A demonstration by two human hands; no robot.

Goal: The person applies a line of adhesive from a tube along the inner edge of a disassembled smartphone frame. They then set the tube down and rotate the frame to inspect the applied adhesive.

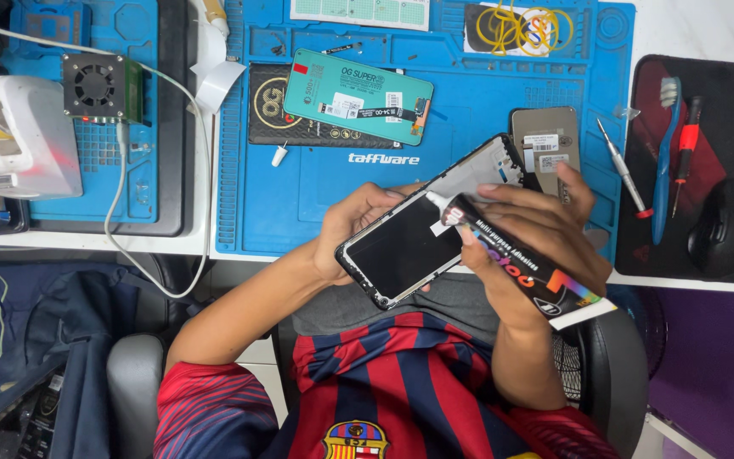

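Two hands work close together over the near edge of a large blue work mat, which spreads away beyond both of them. Just past the hands on that mat lies a teal packaged phone screen resting on a black box, beyond the left hand. Far out past the left hand sits a white machine with a small black fan unit beside it. To the outside of the right hand a black pad carries a black mouse, a blue toothbrush and a red-handled screwdriver.

The left hand curls around the side of a phone frame, fingers wrapped behind it and thumb along its edge, holding it tilted between the two hands with its dark face up. The right hand is closed around a black adhesive tube, fingers wrapped over the body, and the tube's pale nozzle touches the phone frame near its upper part.

Right behind the right hand's fingertips lies a grey phone back cover, a silver precision screwdriver just beside it. Farther beyond, yellow rubber bands lie in a heap, and a tiny white cap rests beyond the left hand.
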